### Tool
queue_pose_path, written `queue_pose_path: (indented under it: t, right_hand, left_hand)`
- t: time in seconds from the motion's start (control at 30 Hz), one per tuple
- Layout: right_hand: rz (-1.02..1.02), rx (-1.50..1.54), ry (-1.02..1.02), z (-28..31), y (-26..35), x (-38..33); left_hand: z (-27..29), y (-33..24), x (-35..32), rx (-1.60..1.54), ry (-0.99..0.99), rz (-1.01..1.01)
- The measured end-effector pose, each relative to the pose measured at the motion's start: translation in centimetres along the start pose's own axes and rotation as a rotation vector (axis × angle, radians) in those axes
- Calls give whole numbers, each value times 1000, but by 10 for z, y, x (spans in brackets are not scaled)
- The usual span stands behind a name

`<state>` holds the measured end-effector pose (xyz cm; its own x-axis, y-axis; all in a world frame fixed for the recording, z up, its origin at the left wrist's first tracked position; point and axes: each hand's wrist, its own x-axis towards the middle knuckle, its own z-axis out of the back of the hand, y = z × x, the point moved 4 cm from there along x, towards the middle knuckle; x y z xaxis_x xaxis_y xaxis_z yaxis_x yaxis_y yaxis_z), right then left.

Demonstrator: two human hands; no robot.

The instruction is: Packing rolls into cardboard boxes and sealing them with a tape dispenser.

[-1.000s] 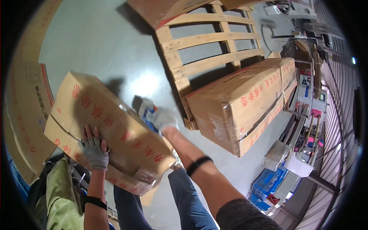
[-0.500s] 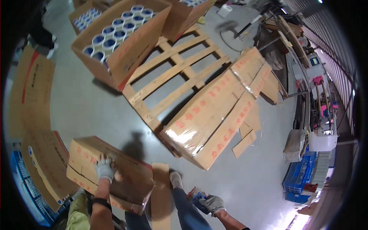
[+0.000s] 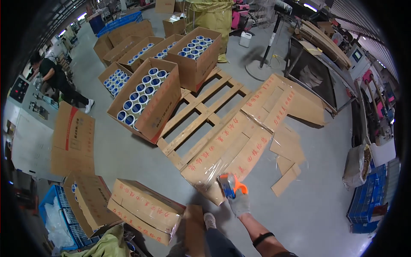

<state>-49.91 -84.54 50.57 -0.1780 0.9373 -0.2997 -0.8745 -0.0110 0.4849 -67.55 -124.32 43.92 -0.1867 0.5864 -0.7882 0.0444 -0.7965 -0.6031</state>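
Observation:
My right hand (image 3: pixel 240 204), in a pale work glove, grips a tape dispenser (image 3: pixel 231 186) with an orange handle. The dispenser is at the near end of a long carton (image 3: pixel 222 147) with red print and clear tape, lying along the pallet's right side. Whether it touches the carton I cannot tell. My left hand is out of view; a dark grey shape at the lower edge is too unclear to name. A second closed carton (image 3: pixel 147 210) with shiny tape stands to the left of my feet.
A wooden pallet (image 3: pixel 201 112) lies ahead. On and beyond it stand open cartons (image 3: pixel 165 109) of blue-and-white rolls. Cardboard pieces (image 3: pixel 287 147) lie right; a blue crate (image 3: pixel 70 214) stands left. A person (image 3: pixel 58 79) works at a machine, far left. A stand fan (image 3: pixel 272 40) rises behind.
My right hand has swung forward with the tape dispenser to the long carton's near end. My left hand has left the smaller carton and gone out of sight. The view has tilted up.

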Motion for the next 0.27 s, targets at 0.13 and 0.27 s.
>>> queue_pose_path:
  t: [0.13,0.27]
  right_hand:
    - [72,-75,48,-30,14,63]
    - [-32,-208,309,-13,41,52]
  left_hand:
    - [-25,-62,2,736,-172,-466]
    - [-15,-94,-17,132,28,-126]
